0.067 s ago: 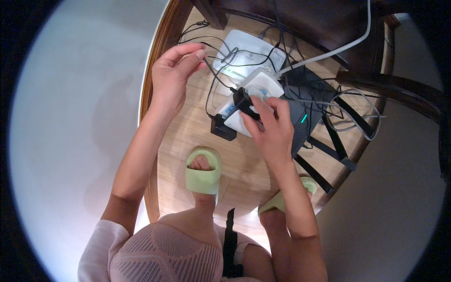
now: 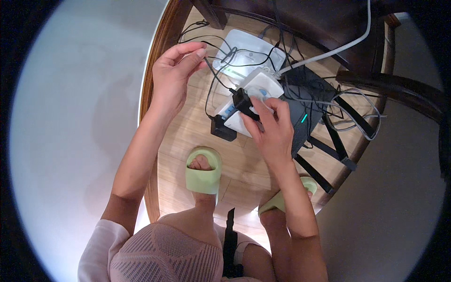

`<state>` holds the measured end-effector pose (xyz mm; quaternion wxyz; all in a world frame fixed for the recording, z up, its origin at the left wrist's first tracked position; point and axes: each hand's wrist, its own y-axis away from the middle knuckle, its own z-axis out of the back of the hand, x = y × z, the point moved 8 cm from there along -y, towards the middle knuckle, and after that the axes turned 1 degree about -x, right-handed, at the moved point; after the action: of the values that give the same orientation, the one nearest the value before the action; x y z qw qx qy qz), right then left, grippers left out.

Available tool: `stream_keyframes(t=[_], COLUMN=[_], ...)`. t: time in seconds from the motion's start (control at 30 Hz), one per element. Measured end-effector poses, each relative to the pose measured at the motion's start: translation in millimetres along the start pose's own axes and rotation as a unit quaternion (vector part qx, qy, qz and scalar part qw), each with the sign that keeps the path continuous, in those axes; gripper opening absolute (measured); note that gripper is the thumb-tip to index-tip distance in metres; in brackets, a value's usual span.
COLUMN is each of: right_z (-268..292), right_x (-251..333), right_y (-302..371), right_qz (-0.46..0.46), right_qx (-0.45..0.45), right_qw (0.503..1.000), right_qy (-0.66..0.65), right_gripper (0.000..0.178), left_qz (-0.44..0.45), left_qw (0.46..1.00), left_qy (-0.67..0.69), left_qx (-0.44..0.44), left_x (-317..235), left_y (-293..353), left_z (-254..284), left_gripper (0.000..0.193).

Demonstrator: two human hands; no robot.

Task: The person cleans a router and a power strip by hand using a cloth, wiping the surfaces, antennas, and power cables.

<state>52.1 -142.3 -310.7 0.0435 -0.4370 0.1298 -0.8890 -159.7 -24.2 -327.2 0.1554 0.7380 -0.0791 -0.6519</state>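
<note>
Between the thumb and fingers of my left hand (image 2: pixel 173 77) a thin black cable (image 2: pixel 215 75) is pinched. It runs down to a black power adapter (image 2: pixel 241 99), which my right hand (image 2: pixel 275 131) grips with thumb and fingers. The adapter sits at a white power strip (image 2: pixel 265 82); my fingers hide whether its prongs are in a socket. A second black adapter (image 2: pixel 223 129) is at the strip's near left edge, with its own thin cable. Blue-marked sockets show between the two adapters.
Behind the strip lies a white router-like box (image 2: pixel 242 44) under tangled black cables. A dark box (image 2: pixel 305 105) with a green light stands to the right, beside coiled grey cable (image 2: pixel 371 127). Dark wooden furniture (image 2: pixel 324 28) borders the back. My feet in green slippers (image 2: pixel 203 180) are near.
</note>
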Motion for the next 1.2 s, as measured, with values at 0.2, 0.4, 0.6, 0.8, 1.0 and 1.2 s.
stream_keyframes(t=[0.2,0.4,0.6,0.8,1.0,1.2], right_z=[2.1,2.7,5.7,19.0,21.6,27.7], right_x=[1.2,8.8,25.2,51.1,80.4,98.6], right_y=[8.3,13.2,9.8,-12.8,-37.2,-47.1], right_qz=[0.021,0.071,0.133,0.168,0.232,0.251], right_qx=[0.003,-0.012,-0.023,-0.064,-0.059,-0.051], right_qw=[1.0,0.997,0.989,0.981,0.97,0.967], right_qy=[0.002,0.031,0.061,0.074,0.045,0.004], right_gripper=[0.05,0.054,0.048,0.048,0.046,0.042], left_qz=[0.019,0.046,0.11,-0.045,-0.145,-0.259], left_qw=[0.999,0.994,0.984,0.974,0.981,0.961], left_qy=[-0.012,0.033,-0.026,-0.113,-0.091,-0.078], left_qx=[0.025,0.092,0.141,0.191,0.094,0.058], left_x=[7.4,18.0,-9.0,-35.3,-72.5,-94.4], left_y=[-8.8,-12.8,29.4,68.8,78.3,90.3], left_z=[-8.2,-3.8,-14.4,-22.0,-9.6,-3.1], left_gripper=[0.015,0.015,0.029,0.033,0.017,0.013])
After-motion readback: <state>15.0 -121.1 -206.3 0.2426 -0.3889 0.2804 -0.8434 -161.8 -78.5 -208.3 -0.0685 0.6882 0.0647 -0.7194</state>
